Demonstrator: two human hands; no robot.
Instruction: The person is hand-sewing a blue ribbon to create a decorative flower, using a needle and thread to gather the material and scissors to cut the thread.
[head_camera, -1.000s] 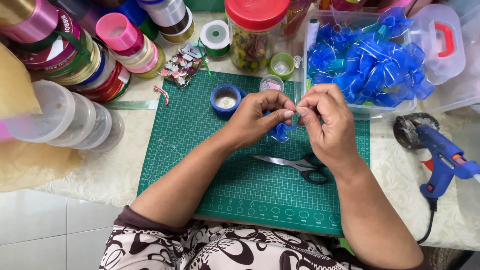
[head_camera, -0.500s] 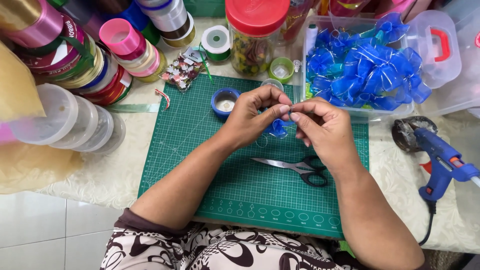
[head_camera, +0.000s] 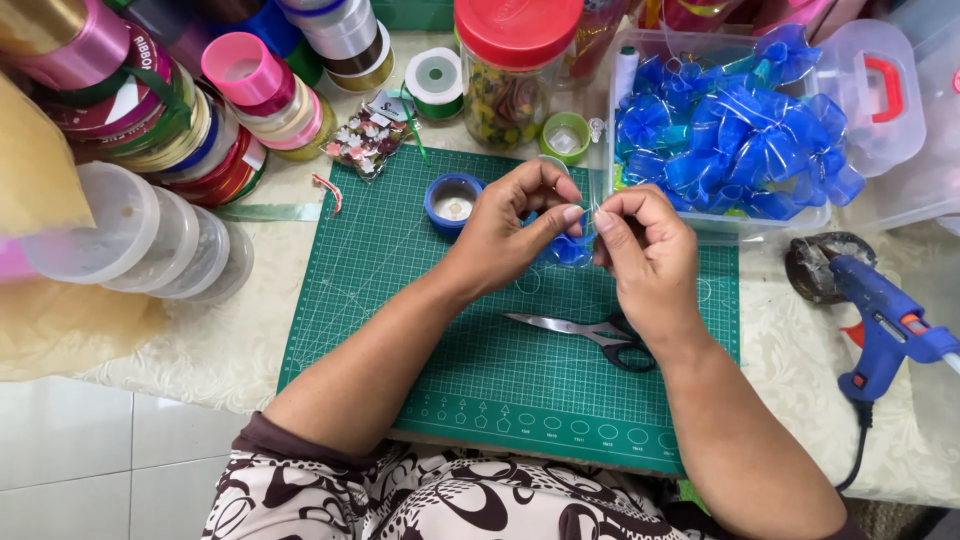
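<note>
Above a green gridded cutting mat (head_camera: 420, 300) on the tabletop, a small blue ribbon bow (head_camera: 572, 250) is pinched by the left hand (head_camera: 510, 235) and right hand (head_camera: 645, 255), each grip pressed together on it.

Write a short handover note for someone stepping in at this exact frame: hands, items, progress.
Left hand and right hand: both pinch one small blue ribbon piece above the green cutting mat.
Scissors lie on the mat, untouched.
Clear box behind holds many finished blue bows.
Glue gun rests to the right.
The ribbon in hand is not a finished bow.
</note>
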